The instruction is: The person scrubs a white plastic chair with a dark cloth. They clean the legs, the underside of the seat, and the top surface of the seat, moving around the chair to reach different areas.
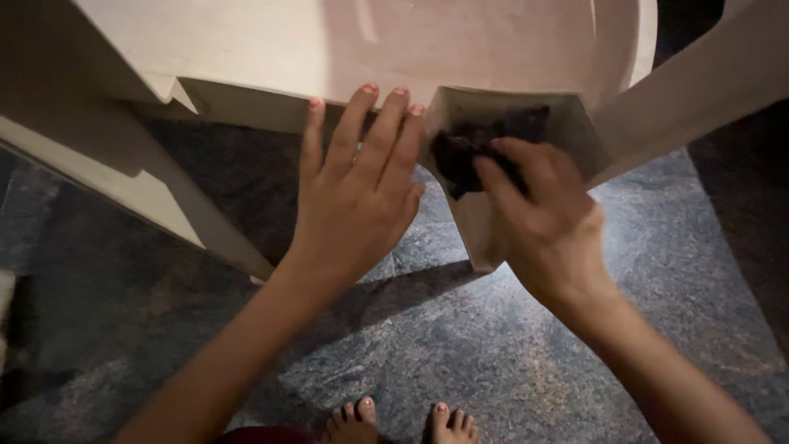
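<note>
Right hand grips a dark crumpled cloth, fingers closed around it, pressing it against the top of a leg on a cream plastic chair. Left hand lies flat and spread, holding nothing, its fingertips resting on the front edge of the chair seat just beside the cloth. Another chair leg slants down at the left. Below lies a mottled grey-blue stone floor, and the person's bare toes show at the bottom edge.
</note>
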